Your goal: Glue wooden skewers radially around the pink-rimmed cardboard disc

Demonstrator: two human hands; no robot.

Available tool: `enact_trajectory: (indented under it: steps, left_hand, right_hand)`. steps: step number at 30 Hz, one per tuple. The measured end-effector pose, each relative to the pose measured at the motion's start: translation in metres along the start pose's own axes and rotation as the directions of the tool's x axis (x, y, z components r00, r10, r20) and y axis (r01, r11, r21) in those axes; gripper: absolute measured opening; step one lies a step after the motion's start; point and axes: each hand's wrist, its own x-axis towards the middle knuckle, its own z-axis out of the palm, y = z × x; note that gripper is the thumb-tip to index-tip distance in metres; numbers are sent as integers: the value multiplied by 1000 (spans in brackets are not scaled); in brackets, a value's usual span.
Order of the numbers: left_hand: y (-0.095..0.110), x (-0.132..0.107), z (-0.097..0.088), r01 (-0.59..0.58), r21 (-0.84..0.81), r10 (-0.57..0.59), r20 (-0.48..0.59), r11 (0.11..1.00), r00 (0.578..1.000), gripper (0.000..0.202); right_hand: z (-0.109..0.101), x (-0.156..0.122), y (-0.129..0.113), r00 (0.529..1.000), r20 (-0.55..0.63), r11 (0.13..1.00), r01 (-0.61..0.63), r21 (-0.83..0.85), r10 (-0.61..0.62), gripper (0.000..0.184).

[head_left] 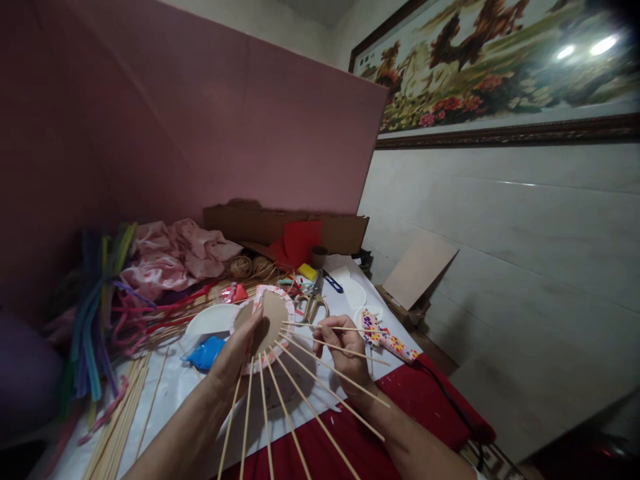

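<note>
My left hand [235,347] grips the left side of a rounded cardboard piece [274,312] with a pink-and-white patterned rim, thumb on its face. Several thin wooden sticks [285,403] fan out from its lower and right edge towards me. My right hand [345,353] is closed, with thumb and fingers pinching a wooden stick [303,325] at the right of the piece; other sticks cross in front of this hand. Just behind the piece lie gold-handled scissors [319,311]. A flower-patterned glue gun [395,343] rests to the right of my right hand.
Loose sticks [117,420], pipe cleaners [90,333], pink cloth [180,257] and a blue packet [205,352] lie on the left. Twine balls [241,267], red sheets [300,243] and a blue cutter [333,281] are further back. A cable [450,397] hangs over the red cloth [430,400].
</note>
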Motion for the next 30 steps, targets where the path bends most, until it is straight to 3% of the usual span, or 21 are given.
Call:
enact_trajectory:
  steps: [30]
  left_hand:
    - [1,-1,1,-3,8,3,23,1000,1000,37]
  right_hand:
    - [0,0,1,1000,-1,1000,1,16,-1,8]
